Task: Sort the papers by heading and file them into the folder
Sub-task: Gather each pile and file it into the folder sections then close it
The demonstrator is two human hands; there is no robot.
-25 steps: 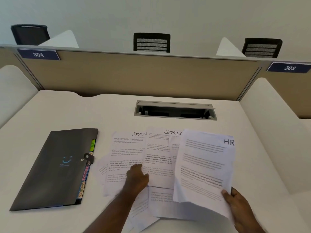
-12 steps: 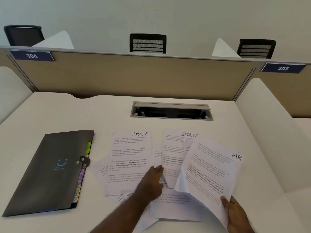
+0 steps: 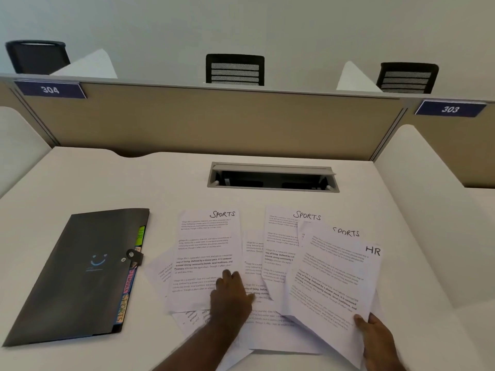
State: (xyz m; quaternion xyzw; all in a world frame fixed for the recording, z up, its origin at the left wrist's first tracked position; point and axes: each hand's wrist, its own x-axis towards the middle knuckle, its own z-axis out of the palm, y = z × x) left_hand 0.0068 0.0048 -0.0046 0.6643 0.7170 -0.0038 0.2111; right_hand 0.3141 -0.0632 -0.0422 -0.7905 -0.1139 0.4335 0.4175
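Note:
Several printed white papers lie spread on the white desk. Three of them show the handwritten heading SPORTS: a left one, a middle one and a partly covered one. My right hand pinches the lower right corner of the HR sheet, which is lowered onto the right side of the pile. My left hand rests flat on the papers at the lower right of the left SPORTS sheet. A closed dark grey folder with coloured tabs along its right edge lies to the left.
A grey cable hatch is set into the desk behind the papers. A beige partition with signs 304 and 303 closes the back, white side panels flank the desk. Black chairs stand beyond.
My right hand has lowered the HR sheet and drawn it to the right, uncovering a third SPORTS heading. My left hand slid the papers apart and now rests by the left SPORTS sheet.

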